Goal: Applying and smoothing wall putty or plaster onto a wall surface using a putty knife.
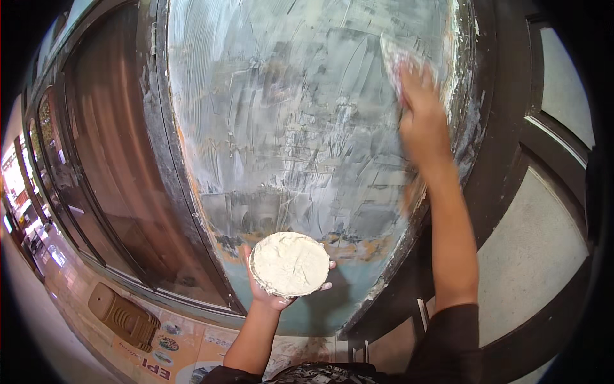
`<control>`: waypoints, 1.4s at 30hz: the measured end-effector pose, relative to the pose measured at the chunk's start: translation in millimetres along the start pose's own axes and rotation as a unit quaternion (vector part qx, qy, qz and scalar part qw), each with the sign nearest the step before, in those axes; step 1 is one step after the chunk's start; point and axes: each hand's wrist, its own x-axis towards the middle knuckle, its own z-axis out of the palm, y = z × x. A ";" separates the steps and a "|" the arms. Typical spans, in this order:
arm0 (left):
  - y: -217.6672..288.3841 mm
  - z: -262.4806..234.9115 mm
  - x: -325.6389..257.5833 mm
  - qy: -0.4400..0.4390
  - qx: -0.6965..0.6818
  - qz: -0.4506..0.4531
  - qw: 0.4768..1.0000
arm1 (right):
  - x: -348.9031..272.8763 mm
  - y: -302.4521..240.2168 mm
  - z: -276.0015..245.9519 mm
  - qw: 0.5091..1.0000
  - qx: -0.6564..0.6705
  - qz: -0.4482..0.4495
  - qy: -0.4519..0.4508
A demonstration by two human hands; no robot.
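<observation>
- Nearest of all, at the lower edge, the person's dark sleeves and two bare forearms rise toward a tall wall panel (pixel 300 128) set in a dark frame.
- Left hand (pixel 272 291) cups a round dish of pale putty (pixel 290 263) from beneath, fingers curled up at its rim. The dish is held low, near the panel's bottom edge, and its open face tilts up toward the camera. It looks heaped full.
- Right hand (pixel 423 118) reaches far up to the right, pressing a flat, pale blade-like scraper (pixel 396 61) against the panel close to the right frame. Motion blur hides the fingers, so I cannot tell exactly how they close on the tool, only that the hand is holding it against the surface.
- The scraper's long axis seems to run up and slightly left from the hand, its flat side laid on the panel.
- Judging the work: most of the upper and middle panel already carries a thin whitish skim, streaked with blade marks. Grey patches show through in the middle.
- A band along the bottom looks uncoated, showing teal paint and rusty orange spots, and the left edge has bare patches too. So I judge it well past halfway, with the lower strip and a smoothing pass left.
- Left of the panel stand brown glazed doors (pixel 109 160), and a brown plastic crate (pixel 125 317) lies on the tiled floor (pixel 64 281) below.
</observation>
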 end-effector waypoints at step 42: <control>54.1 6.1 -57.4 0.053 0.030 0.141 0.988 | -117.0 -172.8 -14.2 0.744 0.472 -0.109 -0.461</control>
